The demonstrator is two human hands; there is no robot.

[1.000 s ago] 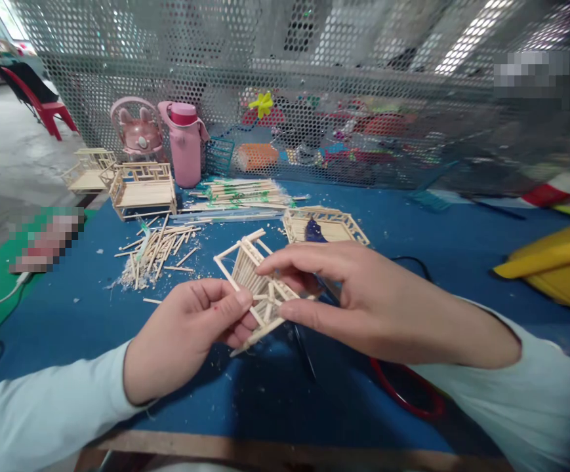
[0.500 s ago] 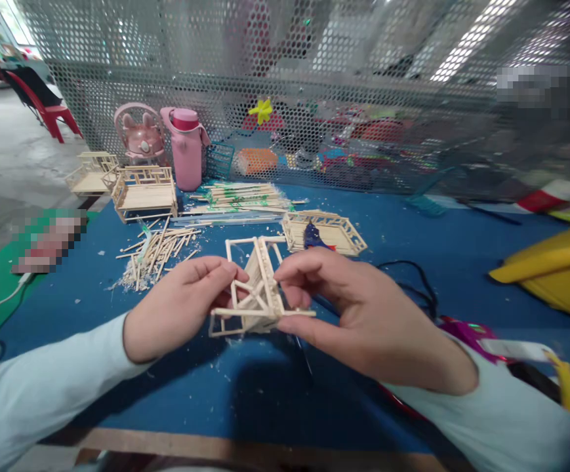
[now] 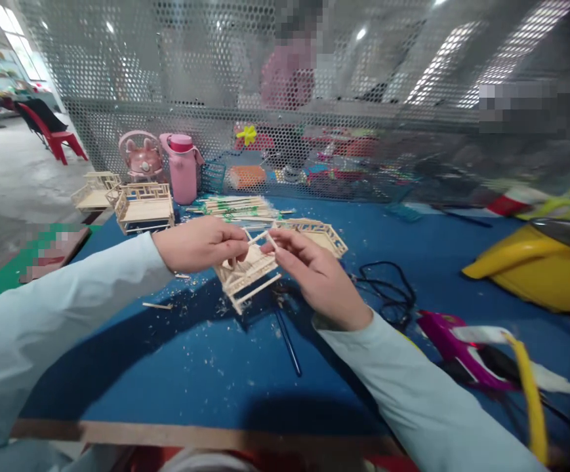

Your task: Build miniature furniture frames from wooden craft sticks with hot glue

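Note:
Both my hands hold a small furniture model (image 3: 248,275) made of thin wooden sticks, just above the blue table (image 3: 176,367). My left hand (image 3: 201,244) pinches its upper left part with closed fingers. My right hand (image 3: 314,275) grips its right side, fingertips pinched on a stick at the top. Wood crumbs lie scattered on the table under the model.
Finished stick benches (image 3: 144,206) stand at the back left beside a pink bottle (image 3: 182,168) and pink fan (image 3: 141,156). Bundled sticks (image 3: 238,206) and another stick frame (image 3: 314,233) lie behind. A black cable (image 3: 387,295), a magenta tool (image 3: 449,331), a yellow object (image 3: 535,275) sit right. Perforated metal screen (image 3: 216,98) behind.
My hands carried the stick model forward and away from me, turning it over. The view tilted up, and my sleeves now stretch further across the table.

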